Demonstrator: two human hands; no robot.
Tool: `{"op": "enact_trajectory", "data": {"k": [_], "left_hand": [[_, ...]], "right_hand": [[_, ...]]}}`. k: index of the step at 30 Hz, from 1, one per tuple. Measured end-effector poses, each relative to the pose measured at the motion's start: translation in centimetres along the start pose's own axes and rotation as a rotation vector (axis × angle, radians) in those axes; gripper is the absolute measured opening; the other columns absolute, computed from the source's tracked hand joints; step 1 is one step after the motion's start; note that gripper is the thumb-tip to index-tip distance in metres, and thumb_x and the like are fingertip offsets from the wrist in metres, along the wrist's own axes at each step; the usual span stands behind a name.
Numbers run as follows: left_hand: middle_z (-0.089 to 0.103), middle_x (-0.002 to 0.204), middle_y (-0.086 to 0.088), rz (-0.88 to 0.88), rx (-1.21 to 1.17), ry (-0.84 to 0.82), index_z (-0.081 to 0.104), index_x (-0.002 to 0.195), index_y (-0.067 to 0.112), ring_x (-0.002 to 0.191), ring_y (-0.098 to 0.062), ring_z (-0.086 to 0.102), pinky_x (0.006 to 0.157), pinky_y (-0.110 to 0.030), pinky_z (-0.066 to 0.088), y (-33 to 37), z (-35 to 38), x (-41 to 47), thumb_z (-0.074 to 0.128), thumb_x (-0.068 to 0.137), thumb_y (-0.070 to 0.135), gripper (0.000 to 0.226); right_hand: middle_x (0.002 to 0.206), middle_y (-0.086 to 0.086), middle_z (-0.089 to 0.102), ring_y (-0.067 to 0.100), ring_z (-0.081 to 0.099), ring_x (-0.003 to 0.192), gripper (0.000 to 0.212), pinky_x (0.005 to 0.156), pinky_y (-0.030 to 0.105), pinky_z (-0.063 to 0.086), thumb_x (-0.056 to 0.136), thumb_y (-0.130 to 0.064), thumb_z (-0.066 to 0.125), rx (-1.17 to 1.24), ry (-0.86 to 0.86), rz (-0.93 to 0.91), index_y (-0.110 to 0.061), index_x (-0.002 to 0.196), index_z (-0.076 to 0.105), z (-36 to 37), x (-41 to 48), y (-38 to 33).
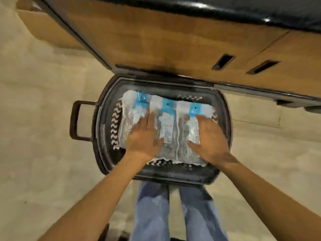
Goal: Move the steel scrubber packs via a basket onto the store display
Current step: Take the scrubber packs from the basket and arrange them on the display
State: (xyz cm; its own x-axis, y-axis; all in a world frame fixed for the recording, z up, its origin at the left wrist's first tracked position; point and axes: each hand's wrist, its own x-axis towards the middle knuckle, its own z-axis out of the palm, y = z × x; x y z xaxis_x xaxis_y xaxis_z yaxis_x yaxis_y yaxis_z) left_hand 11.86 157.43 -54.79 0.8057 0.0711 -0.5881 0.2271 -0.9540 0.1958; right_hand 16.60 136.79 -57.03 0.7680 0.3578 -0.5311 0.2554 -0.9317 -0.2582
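Left hand (142,136) and right hand (211,141), flat, fingers straight, pressing the steel scrubber packs (167,119) inside the basket (173,177). Packs' row running 9 to 3 o'clock, at 12 o'clock from the wrists, equally near both.

Left hand (141,136) and right hand (211,141) bare, forearms (97,202) likewise. Legs in blue denim jeans (152,211) — faded, paler patches down the front.
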Motion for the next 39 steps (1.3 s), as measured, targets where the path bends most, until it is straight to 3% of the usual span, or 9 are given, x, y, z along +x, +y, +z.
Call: {"op": "enact_trajectory", "data": {"k": [7,12,15,21,26,29,32,36,39], "left_hand": [[0.012,0.157,-0.01,-0.132,-0.036,-0.125,-0.019,0.148,0.014,0.139,-0.031,0.027,0.107,-0.044,0.035,-2.8,9.3,6.2,0.051,0.084,0.063,0.107],[0.056,0.119,-0.004,-0.261,-0.358,-0.061,0.028,0.137,0.018,0.103,-0.028,0.059,0.085,-0.044,0.051,-3.7,12.2,7.3,0.074,0.069,0.058,0.092],[0.065,0.092,0.006,-0.369,-0.633,-0.113,0.046,0.12,0.012,0.085,-0.016,0.063,0.079,-0.039,0.055,-4.0,12.3,7.3,0.084,0.053,0.054,0.087],[0.062,0.124,-0.012,-0.572,-0.858,-0.291,0.054,0.121,0.005,0.107,-0.023,0.06,0.094,-0.036,0.049,-3.8,10.9,7.7,0.09,0.051,0.034,0.084],[0.026,0.153,-0.018,-0.611,-0.874,-0.42,0.016,0.148,0.001,0.137,-0.031,0.033,0.108,-0.04,0.032,-2.5,9.3,6.0,0.08,0.071,0.032,0.105],[0.028,0.151,-0.019,-0.67,-0.998,-0.392,0.014,0.148,0.002,0.128,-0.028,0.042,0.086,-0.028,0.039,-1.4,7.3,3.8,0.079,0.074,0.025,0.101],[0.026,0.153,-0.015,-0.67,-1.142,-0.353,0.006,0.15,0.006,0.137,-0.029,0.032,0.096,-0.033,0.034,-1.0,4.7,1.8,0.079,0.075,0.021,0.106],[0.046,0.141,-0.012,-0.594,-1.235,-0.279,0.024,0.144,0.005,0.124,-0.027,0.048,0.099,-0.037,0.041,-0.7,-0.8,-0.9,0.084,0.063,0.027,0.104],[0.069,0.106,-0.005,-0.463,-1.328,-0.253,0.051,0.127,0.003,0.088,-0.018,0.068,0.068,-0.024,0.055,-0.1,-5.9,-3.2,0.084,0.063,0.018,0.074]], "right_hand": [[0.131,0.016,0.048,0.035,0.048,0.118,0.105,0.097,0.048,0.045,0.055,-0.057,0.072,0.394,0.128,0.338,-0.007,0.14,0.035,10.4,3.5,3.0],[0.143,0.009,0.045,0.028,0.044,0.129,0.148,0.106,0.044,0.039,0.039,-0.047,0.088,0.755,0.072,0.622,-0.013,0.151,-0.003,12.7,4.1,3.8],[0.129,0.005,0.051,0.022,0.049,0.117,0.124,0.094,0.031,0.041,0.051,-0.034,0.09,0.773,0.04,0.701,-0.009,0.147,0.015,12.9,4.0,4.2],[0.082,-0.003,0.059,0.008,0.054,0.069,0.052,0.053,0.02,0.041,0.052,-0.039,0.089,0.826,-0.111,0.794,-0.019,0.083,0.052,12.4,3.3,5.4],[0.108,0.004,0.065,0.023,0.063,0.095,0.084,0.078,0.034,0.055,0.048,-0.044,0.088,0.856,-0.078,0.732,-0.01,0.119,0.057,12.0,1.5,4.7],[0.1,-0.003,0.067,0.013,0.066,0.078,0.08,0.063,0.023,0.055,0.044,-0.047,0.091,0.937,-0.018,0.725,-0.02,0.112,0.06,10.4,-0.5,3.5],[0.099,-0.002,0.072,0.013,0.069,0.085,0.073,0.076,0.03,0.057,0.044,-0.037,0.093,1.051,0.046,0.718,-0.018,0.108,0.065,7.8,-2.3,2.7],[0.097,-0.003,0.071,0.015,0.068,0.087,0.069,0.079,0.033,0.056,0.045,-0.033,0.093,1.094,0.112,0.689,-0.019,0.106,0.064,2.3,-5.2,1.7],[0.093,0.0,0.073,0.019,0.069,0.084,0.07,0.075,0.033,0.057,0.043,-0.033,0.093,1.1,0.232,0.654,-0.018,0.105,0.065,-2.6,-7.5,1.1]]}}
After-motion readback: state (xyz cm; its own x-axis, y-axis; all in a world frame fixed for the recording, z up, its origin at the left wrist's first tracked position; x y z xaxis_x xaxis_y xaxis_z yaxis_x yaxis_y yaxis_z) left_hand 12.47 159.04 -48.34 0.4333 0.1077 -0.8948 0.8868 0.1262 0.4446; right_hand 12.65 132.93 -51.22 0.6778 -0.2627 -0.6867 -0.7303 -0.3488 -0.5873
